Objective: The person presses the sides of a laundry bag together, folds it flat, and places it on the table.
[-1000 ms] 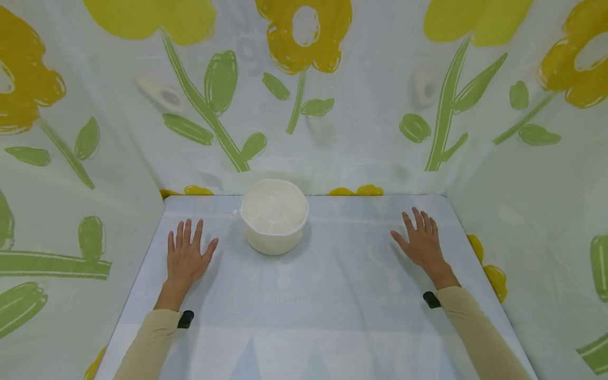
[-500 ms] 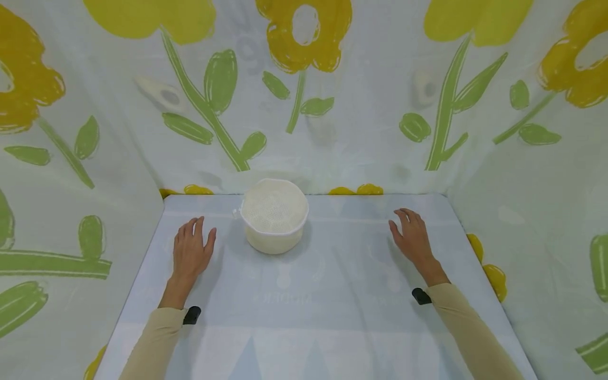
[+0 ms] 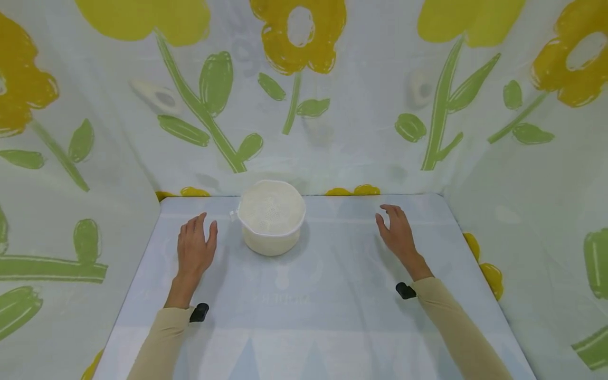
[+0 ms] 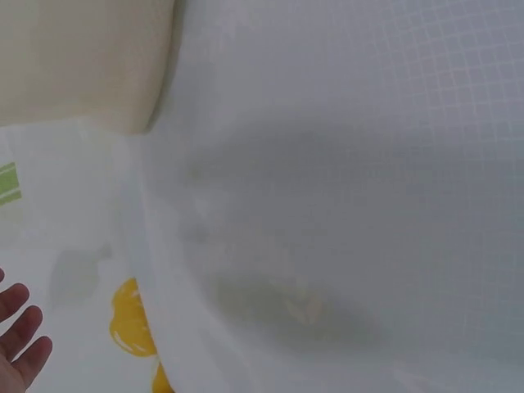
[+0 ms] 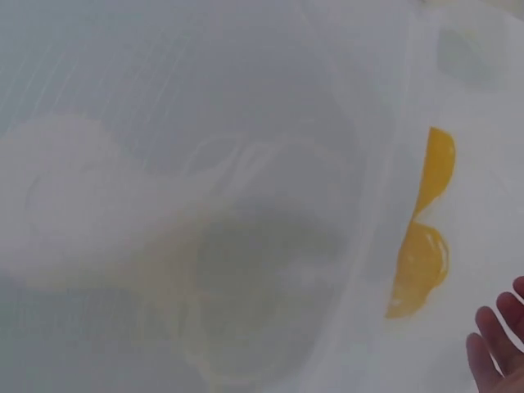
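Cupping both sides evenly would probably handle this soft-looking thing best: the left grip (image 3: 196,248), released, is near the round container (image 3: 272,216), cream, mesh-topped, white-edged, upright towards the table's (image 3: 332,311) back; the right grip (image 3: 398,231), also released, is farther off.

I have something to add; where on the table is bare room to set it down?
The widest free patch of table is nearer the person, between the two sleeves. Another lies between the cream mesh container and the right hand. It is tighter between container and left hand, and behind the container at the flowered cloth.
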The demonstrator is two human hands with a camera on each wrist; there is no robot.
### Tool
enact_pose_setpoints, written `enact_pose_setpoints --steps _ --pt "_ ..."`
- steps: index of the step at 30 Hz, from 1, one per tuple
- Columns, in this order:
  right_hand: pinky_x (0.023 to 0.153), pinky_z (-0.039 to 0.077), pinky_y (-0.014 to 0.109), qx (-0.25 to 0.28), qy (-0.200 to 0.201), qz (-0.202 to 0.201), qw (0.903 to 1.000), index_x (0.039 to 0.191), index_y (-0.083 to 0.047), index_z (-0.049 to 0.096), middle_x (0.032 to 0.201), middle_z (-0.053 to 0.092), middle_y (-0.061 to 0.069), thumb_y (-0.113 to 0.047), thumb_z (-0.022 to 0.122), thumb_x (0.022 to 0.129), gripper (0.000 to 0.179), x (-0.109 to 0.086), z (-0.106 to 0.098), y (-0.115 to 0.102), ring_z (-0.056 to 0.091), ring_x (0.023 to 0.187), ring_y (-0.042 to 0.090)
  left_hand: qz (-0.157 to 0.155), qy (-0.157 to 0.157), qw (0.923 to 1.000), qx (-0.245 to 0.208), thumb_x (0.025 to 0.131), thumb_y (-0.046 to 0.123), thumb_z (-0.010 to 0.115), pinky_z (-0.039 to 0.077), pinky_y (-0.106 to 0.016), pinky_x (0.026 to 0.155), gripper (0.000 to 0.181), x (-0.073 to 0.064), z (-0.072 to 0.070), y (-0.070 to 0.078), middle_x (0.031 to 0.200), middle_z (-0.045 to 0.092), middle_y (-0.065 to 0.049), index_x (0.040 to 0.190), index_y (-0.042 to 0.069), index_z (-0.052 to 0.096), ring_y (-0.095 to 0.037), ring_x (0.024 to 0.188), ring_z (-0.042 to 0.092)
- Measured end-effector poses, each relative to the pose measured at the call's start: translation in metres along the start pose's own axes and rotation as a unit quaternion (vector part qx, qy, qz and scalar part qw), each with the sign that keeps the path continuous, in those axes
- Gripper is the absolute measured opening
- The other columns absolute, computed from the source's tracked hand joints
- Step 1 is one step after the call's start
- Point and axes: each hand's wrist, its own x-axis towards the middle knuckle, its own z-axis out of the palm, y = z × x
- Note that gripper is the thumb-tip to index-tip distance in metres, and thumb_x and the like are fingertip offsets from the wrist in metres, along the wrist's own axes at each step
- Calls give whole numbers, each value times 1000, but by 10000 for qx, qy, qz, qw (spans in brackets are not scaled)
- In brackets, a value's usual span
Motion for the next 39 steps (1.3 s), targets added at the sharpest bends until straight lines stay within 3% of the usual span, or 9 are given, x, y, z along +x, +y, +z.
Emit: enact_pose_setpoints --steps 4,9,17,23,39 --pt "96 48 56 384 -79 287 9988 133 5 58 130 57 24 -18 61 105 37 3 3 -8 57 115 40 -244 -65 9995 -201 106 22 57 44 -62 94 41 3 0 6 123 59 -34 131 -11 58 -51 112 53" --pt "98 50 52 619 -14 369 9974 134 4 58 128 59 22 -16 62 104 36 8 6 -14 59 114 37 -610 -179 9975 -323 108 25 53 44 -59 100 44 7 1 15 129 58 -31 134 -10 56 -47 118 52" --pt "98 51 51 1180 -16 461 9919 133 4 58 127 61 25 -12 62 104 34 12 16 -30 61 111 37 -967 -164 9916 -847 109 25 50 46 -59 96 43 13 4 31 123 59 -29 134 -9 57 -45 115 53" --pt "96 52 49 1502 -61 538 9872 134 3 58 127 62 25 -14 61 105 34 17 26 -44 62 108 35 -1280 -279 9871 -924 110 30 46 47 -56 98 45 19 8 44 125 59 -25 137 -5 56 -40 116 55" --pt "92 55 45 2043 -234 457 9776 132 1 59 123 66 18 -15 64 103 34 27 58 -81 65 104 31 -1473 -47 9756 -1629 109 27 50 51 -49 90 42 31 22 63 117 62 -25 131 -7 60 -39 104 60"
